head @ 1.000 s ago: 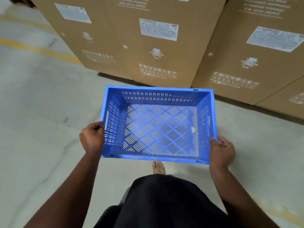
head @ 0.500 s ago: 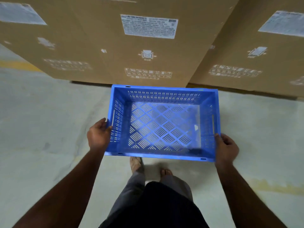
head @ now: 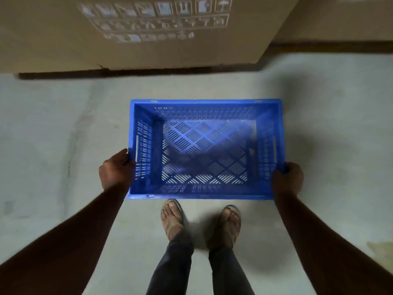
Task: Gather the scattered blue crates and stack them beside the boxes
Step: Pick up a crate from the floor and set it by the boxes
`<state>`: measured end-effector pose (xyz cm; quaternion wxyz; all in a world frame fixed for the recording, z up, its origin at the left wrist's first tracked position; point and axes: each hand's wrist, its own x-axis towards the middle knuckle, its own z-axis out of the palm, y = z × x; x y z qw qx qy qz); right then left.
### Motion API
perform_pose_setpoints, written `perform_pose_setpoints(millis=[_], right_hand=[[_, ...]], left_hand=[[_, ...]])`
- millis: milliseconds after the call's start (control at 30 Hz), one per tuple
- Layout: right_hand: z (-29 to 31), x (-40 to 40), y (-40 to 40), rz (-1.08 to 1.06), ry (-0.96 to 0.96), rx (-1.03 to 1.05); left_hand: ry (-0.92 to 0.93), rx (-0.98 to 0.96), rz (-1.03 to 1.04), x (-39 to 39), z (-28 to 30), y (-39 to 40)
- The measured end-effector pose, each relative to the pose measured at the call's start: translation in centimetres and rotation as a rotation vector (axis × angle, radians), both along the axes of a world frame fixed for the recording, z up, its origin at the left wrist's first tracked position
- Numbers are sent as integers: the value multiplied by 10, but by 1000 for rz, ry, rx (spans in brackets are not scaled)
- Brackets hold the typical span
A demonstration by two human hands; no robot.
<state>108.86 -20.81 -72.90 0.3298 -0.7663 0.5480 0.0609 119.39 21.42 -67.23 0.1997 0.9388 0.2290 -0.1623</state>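
One blue crate [head: 205, 149], empty and open side up, gripped at its two short ends, just short of the cardboard boxes [head: 136, 30]. Left hand [head: 116, 170] wrapped over the crate's left wall near the handle slot, fingers curled out of sight on the outer face; right hand [head: 287, 180] clamped the same way on the right wall, thumb on the rim. Bare pale concrete floor [head: 53, 135] between crate and boxes, with nothing across that strip except the dark gap under the nearest box. Two sandalled feet [head: 201, 222] just behind the crate's near edge, dark trousers below. Whether the crate touches the floor: impossible to tell, though shadow on the floor beside it. Against half a second earlier: view tipped steeply down, crate lower and farther out from the body, box labels gone off the top, only the printed handling symbols [head: 157, 20] left, blurred.
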Motion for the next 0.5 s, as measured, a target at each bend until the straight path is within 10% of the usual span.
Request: perform_pose_setpoints(millis=[500], right_hand=[[-115,7,-12,265,-17,-9]], left_hand=[[9,-30,2,14,-125,1]])
